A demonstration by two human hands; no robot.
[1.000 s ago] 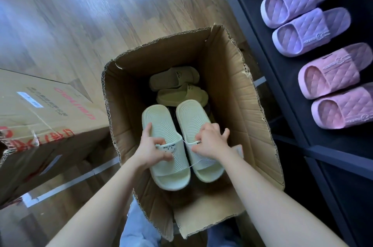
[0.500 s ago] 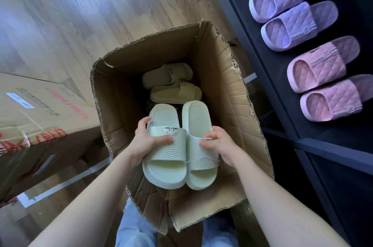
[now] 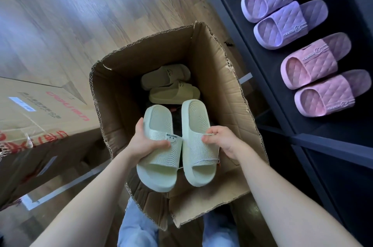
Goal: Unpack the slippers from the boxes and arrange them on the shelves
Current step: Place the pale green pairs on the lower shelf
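Hovering over the brown cardboard box [image 3: 214,77], left hand [image 3: 145,143] grips one pale green ribbed foam slipper [image 3: 159,164], right hand [image 3: 224,139] pinches the matching slipper [image 3: 198,166]; lift both together, level

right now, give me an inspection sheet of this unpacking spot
surface: dark shelf with purple slippers and pink slippers in a row
job's things: pale green slippers held over the open box; tan slippers inside it
clutter: nothing seen
hands: left hand grips one green slipper's strap; right hand pinches the other's strap
cables: nothing seen
surroundings: wood floor, closed printed box on the left
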